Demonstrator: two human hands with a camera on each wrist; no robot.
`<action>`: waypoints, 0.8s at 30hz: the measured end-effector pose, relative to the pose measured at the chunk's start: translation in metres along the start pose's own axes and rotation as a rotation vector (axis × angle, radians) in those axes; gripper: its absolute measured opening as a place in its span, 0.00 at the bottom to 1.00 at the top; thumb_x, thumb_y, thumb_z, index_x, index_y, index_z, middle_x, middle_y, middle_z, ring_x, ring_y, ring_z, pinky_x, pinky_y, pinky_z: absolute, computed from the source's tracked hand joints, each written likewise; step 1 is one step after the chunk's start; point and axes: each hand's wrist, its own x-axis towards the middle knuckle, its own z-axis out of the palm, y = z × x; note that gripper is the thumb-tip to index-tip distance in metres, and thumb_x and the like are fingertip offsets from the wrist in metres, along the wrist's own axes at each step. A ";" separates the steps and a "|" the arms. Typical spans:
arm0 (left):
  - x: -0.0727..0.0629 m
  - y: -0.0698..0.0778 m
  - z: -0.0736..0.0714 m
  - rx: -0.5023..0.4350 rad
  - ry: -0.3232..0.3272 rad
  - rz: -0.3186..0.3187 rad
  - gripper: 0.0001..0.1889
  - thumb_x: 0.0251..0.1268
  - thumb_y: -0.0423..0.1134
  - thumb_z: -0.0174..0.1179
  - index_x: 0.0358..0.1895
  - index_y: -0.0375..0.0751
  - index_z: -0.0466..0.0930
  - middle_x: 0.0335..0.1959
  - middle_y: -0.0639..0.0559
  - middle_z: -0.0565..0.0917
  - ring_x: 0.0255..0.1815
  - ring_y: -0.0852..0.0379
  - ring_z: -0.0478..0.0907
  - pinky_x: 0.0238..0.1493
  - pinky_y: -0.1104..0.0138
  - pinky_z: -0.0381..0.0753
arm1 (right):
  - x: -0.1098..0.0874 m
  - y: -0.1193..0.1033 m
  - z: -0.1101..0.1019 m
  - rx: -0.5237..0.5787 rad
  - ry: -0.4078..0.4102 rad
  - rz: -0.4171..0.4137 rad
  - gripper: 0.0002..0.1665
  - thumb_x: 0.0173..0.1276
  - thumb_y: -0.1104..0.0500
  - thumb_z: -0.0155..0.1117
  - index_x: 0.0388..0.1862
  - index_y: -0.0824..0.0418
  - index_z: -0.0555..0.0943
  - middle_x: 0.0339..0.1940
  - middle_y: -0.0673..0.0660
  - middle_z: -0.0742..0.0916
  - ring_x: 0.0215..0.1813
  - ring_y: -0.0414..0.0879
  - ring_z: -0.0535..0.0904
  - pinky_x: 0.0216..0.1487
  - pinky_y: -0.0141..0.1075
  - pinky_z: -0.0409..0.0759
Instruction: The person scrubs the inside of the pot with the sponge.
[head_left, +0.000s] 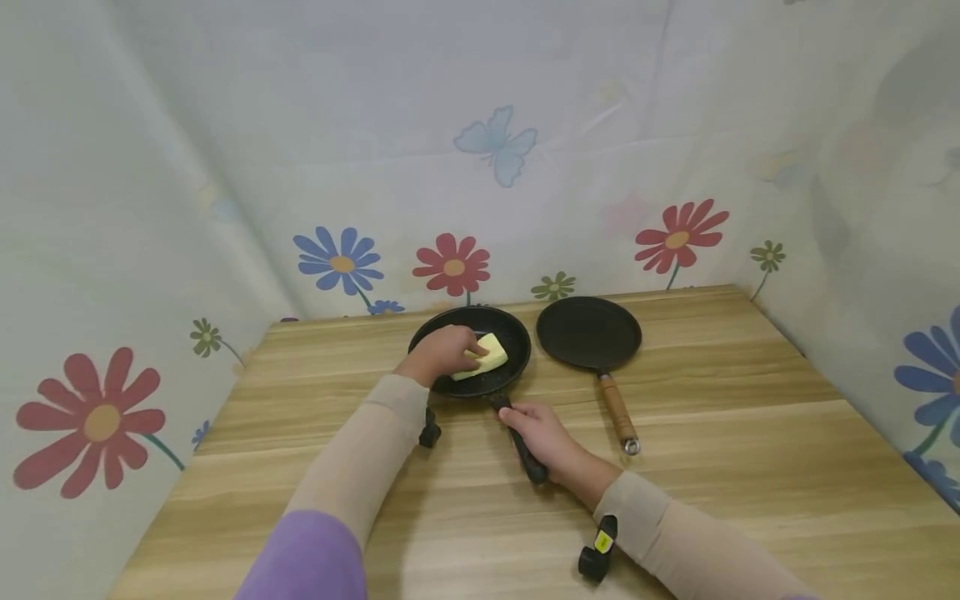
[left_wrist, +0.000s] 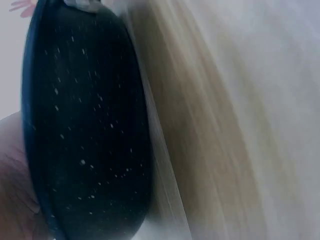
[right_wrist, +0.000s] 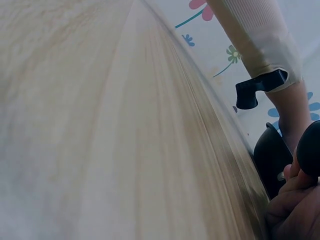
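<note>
Pan (head_left: 514,337) should be wiped evenly by the left hand (head_left: 446,350), gripping the cloth (head_left: 491,357), while the right hand (head_left: 546,435), gripping the handle (head_left: 527,456), steadies it.

We see a pale wall covering (head_left: 315,108) across the upper frame, creased at upper left, printed with a blue butterfly (head_left: 497,148) near top centre and red, blue and green flowers (head_left: 453,267) lower down. Below, we find a wood-grained bench (head_left: 720,433), softly lit.
</note>
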 end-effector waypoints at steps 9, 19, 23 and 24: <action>-0.004 -0.016 0.005 0.144 0.114 -0.133 0.13 0.68 0.43 0.64 0.53 0.51 0.89 0.39 0.47 0.84 0.42 0.47 0.82 0.48 0.53 0.81 | -0.002 0.000 0.004 -0.003 -0.023 -0.002 0.20 0.77 0.55 0.55 0.44 0.75 0.81 0.17 0.50 0.73 0.18 0.41 0.68 0.22 0.32 0.68; 0.003 -0.022 0.007 0.169 0.186 -0.052 0.10 0.70 0.44 0.64 0.41 0.45 0.92 0.33 0.48 0.80 0.35 0.45 0.80 0.44 0.52 0.81 | -0.001 -0.002 -0.001 -0.035 -0.005 -0.003 0.22 0.77 0.54 0.55 0.51 0.73 0.83 0.17 0.51 0.74 0.18 0.42 0.69 0.22 0.32 0.67; 0.005 -0.022 0.007 0.143 0.152 -0.073 0.11 0.69 0.42 0.64 0.47 0.46 0.92 0.37 0.46 0.84 0.40 0.45 0.81 0.50 0.52 0.80 | -0.001 -0.002 -0.003 -0.037 -0.005 0.013 0.22 0.77 0.54 0.55 0.54 0.73 0.83 0.18 0.51 0.74 0.19 0.41 0.69 0.23 0.32 0.68; 0.005 -0.022 0.007 0.143 0.150 -0.080 0.11 0.68 0.41 0.64 0.48 0.46 0.91 0.38 0.45 0.85 0.41 0.46 0.81 0.51 0.53 0.80 | -0.001 -0.002 -0.003 -0.037 -0.002 0.015 0.23 0.77 0.54 0.55 0.54 0.73 0.83 0.19 0.51 0.74 0.19 0.41 0.69 0.23 0.32 0.68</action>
